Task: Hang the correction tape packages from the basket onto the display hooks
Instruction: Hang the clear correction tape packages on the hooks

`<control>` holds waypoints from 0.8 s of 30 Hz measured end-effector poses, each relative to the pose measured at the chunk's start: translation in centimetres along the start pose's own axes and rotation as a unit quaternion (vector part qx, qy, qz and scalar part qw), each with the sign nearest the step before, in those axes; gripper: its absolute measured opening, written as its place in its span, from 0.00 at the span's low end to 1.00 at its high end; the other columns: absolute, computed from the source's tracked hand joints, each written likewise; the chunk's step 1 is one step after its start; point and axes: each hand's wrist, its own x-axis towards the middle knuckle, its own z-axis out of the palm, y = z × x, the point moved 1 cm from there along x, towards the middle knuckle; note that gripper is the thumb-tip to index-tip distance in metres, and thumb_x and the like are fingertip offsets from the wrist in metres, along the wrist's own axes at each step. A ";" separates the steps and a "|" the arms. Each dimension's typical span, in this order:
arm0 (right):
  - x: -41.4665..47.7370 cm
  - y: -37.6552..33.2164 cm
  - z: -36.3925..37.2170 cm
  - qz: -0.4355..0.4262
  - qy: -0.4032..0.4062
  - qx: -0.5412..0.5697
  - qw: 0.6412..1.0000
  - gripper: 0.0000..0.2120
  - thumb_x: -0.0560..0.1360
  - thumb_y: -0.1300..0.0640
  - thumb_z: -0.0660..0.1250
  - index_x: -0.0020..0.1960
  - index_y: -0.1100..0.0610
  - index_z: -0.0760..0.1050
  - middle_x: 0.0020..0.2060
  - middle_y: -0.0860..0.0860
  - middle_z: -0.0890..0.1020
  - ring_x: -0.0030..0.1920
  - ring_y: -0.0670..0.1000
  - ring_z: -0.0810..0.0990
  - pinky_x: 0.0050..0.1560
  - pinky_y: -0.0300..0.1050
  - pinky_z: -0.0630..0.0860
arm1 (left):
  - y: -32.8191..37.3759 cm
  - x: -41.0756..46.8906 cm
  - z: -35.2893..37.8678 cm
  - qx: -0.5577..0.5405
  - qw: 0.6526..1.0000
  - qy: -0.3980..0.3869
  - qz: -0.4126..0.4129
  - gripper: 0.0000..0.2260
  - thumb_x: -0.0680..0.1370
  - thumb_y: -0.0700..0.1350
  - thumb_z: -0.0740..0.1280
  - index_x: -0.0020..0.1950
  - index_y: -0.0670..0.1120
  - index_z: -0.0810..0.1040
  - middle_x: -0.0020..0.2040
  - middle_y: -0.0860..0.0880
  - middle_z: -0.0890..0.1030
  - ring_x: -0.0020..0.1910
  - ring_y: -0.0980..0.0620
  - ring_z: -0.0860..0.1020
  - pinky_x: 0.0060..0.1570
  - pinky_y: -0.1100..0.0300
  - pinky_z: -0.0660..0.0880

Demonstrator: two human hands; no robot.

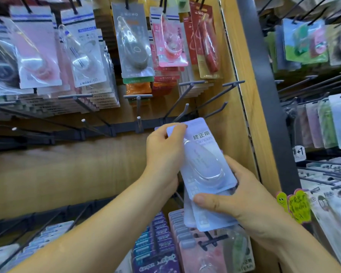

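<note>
a: left forearm point(87, 223) nearest the lens, reaching up to the left hand point(163, 152), fingertips pinching the top corner of the front correction tape package point(205, 162).
b: and the right hand point(244, 200)?
a: curled round the bottom of a small stack of packages point(211, 221), thumb pressed across the front, fingers hidden behind. front package fanned upward out of that stack, tilted, top edge just below the bare hooks point(181, 112) on the dark rail point(98, 131).
b: basket?
a: not in view. only the handful between both hands.
b: so, probably peeling one off to hang. how to do it well?
a: loosen the right thumb first, else likely dragging the second package along. slide the front one clear, upward and left.
b: then the hole?
a: hidden under the left fingertips, so shift the pinch down to the card's side edge, baring the top. square up the card, facing out like the hung packages point(135, 46) above.
b: which hook?
a: nearest bare one, just above the card. line up the hole with the upturned tip, lift over, push back along the wire toward the rail.
b: risks?
a: slippery blister, thin card; easy to bend at the hole or to miss the tip. hold the remainder low and apart, away from the neighbouring hooks.
</note>
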 end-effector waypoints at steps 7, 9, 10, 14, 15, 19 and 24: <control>-1.4 -0.6 -2.5 -0.003 0.167 -0.132 0.977 0.25 0.57 0.46 0.78 0.53 0.38 0.78 0.51 0.35 0.80 0.51 0.38 0.79 0.44 0.30 0.74 | 2.5 0.2 -0.9 -0.010 0.998 -0.001 0.069 0.08 0.80 0.44 0.67 0.42 0.49 0.81 0.41 0.47 0.85 0.43 0.46 0.84 0.50 0.44 0.81; -1.5 -0.6 -2.4 -0.007 0.172 -0.136 0.976 0.25 0.59 0.43 0.75 0.56 0.37 0.76 0.52 0.33 0.78 0.53 0.35 0.77 0.45 0.30 0.73 | 2.9 0.2 -0.4 -0.001 0.996 -0.008 0.086 0.08 0.80 0.44 0.67 0.42 0.50 0.81 0.41 0.48 0.85 0.43 0.46 0.84 0.51 0.43 0.81; -1.6 -0.6 -2.2 -0.010 0.174 -0.137 0.975 0.25 0.61 0.42 0.74 0.57 0.36 0.75 0.54 0.32 0.78 0.55 0.34 0.76 0.47 0.31 0.72 | 3.0 0.3 -0.2 0.005 0.996 -0.009 0.091 0.07 0.80 0.45 0.67 0.42 0.50 0.81 0.42 0.48 0.85 0.44 0.46 0.84 0.51 0.43 0.81; -1.6 -0.8 -1.9 -0.031 0.172 -0.125 0.977 0.22 0.66 0.41 0.68 0.60 0.27 0.73 0.56 0.25 0.75 0.57 0.22 0.69 0.47 0.26 0.71 | 3.1 1.0 0.1 0.024 0.994 -0.004 0.110 0.06 0.80 0.45 0.68 0.45 0.51 0.82 0.45 0.49 0.86 0.46 0.48 0.85 0.48 0.49 0.83; -1.5 -0.9 -1.8 -0.037 0.162 -0.123 0.978 0.20 0.68 0.42 0.68 0.59 0.28 0.75 0.56 0.24 0.76 0.57 0.22 0.70 0.46 0.24 0.71 | 3.1 1.1 0.0 0.025 0.994 -0.005 0.110 0.06 0.80 0.45 0.68 0.44 0.51 0.82 0.43 0.50 0.86 0.44 0.49 0.85 0.46 0.52 0.83; -1.2 -1.4 -1.9 -0.052 0.134 -0.141 0.980 0.13 0.72 0.45 0.65 0.54 0.37 0.81 0.51 0.22 0.78 0.55 0.22 0.72 0.47 0.16 0.64 | 3.3 1.5 0.3 0.038 0.994 -0.016 0.097 0.08 0.80 0.45 0.67 0.42 0.51 0.82 0.40 0.50 0.85 0.41 0.50 0.84 0.41 0.55 0.81; -0.1 -1.3 -1.6 -0.038 0.138 -0.155 0.977 0.14 0.67 0.43 0.71 0.52 0.41 0.82 0.48 0.27 0.81 0.52 0.29 0.76 0.45 0.19 0.67 | 3.1 2.1 0.9 0.056 0.996 -0.030 0.058 0.08 0.81 0.45 0.64 0.46 0.48 0.82 0.44 0.45 0.84 0.41 0.49 0.83 0.41 0.54 0.79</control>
